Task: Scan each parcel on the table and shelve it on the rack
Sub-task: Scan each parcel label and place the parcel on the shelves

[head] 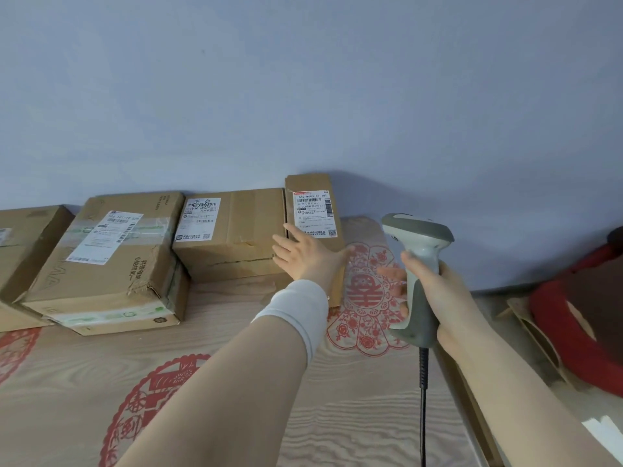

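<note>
The left hand (pixel 303 254), fingers straight and spread, lies against the lower front of a narrow upright parcel (pixel 312 210) (label facing out) on the counter (pixel 354 416). To its right, the right hand (pixel 435 288) grips a barcode scanner (pixel 418 237) by the handle. Other parcels (pixel 232 230) sit left of the left hand.

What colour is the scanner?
The scanner is pale grey with a darker grey handle; head view.

9 o'clock: cardboard box (pixel 23 251) cut by left edge | centre: left hand (pixel 303 257) hides narrow parcel (pixel 315 193) lower face; label (pixel 312 212) print too small | 4 o'clock: right hand (pixel 450 291) fingertips (pixel 392 276) blurred at barcode scanner (pixel 419 237) | 5 o'clock: scanner cable (pixel 423 399) leaves frame | 3 o'clock: red object (pixel 573 318) cropped
</note>
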Demonstrator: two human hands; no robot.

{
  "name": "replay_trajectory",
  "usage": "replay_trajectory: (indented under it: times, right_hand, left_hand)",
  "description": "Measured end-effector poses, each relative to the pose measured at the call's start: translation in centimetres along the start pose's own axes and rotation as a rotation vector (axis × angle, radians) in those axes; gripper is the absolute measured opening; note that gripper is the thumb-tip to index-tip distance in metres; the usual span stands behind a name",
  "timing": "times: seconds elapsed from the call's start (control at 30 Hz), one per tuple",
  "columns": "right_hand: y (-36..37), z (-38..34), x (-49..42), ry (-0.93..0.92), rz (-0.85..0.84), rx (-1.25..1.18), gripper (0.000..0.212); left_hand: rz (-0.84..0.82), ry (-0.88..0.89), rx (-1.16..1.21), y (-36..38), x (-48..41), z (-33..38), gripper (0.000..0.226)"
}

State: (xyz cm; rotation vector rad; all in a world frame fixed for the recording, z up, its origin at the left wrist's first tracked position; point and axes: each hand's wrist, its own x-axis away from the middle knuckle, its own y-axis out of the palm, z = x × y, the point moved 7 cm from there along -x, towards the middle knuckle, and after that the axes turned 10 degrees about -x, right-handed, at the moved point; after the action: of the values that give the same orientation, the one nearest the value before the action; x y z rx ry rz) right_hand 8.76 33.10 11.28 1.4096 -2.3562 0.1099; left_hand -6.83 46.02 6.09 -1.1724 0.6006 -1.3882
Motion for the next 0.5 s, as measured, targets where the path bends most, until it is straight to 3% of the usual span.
replay_trajectory:
  times: [0.27,0.5]
  right_hand:
    - [-0.3,1.0,-1.9,0.058,-0.037,0.002,0.027]
    - [-1.5,1.0,-1.7,0.047,-0.006,-0.018,0.02]
  left_hand:
    - [-0.033,-0.082,-0.022,1.1,-1.3,0.9,0.144]
    - [0.004,-0.114,0.033,1.4,-1.9,1.0,0.137]
